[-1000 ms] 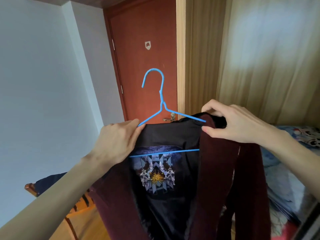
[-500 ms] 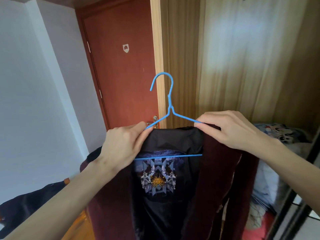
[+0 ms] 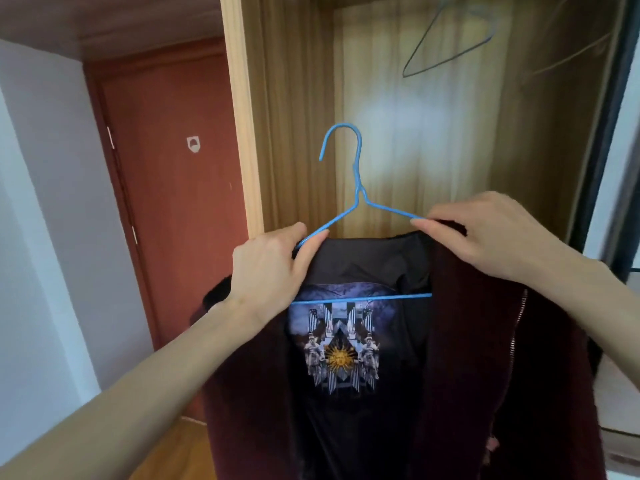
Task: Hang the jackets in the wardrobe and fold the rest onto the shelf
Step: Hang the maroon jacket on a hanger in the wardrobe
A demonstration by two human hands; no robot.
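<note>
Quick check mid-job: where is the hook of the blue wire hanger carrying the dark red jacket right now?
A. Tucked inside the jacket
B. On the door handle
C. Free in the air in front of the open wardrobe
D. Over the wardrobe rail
C: the blue wire hanger has its hook in open air before the wooden wardrobe, while the left hand and right hand grip its shoulders through the dark red jacket.

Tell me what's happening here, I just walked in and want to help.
A person holds a dark red jacket on a blue wire hanger, facing the open wardrobe. The left hand and right hand each pinch a shoulder. The hook is free, not yet hung. Another hanger, empty, hangs higher inside.
</note>
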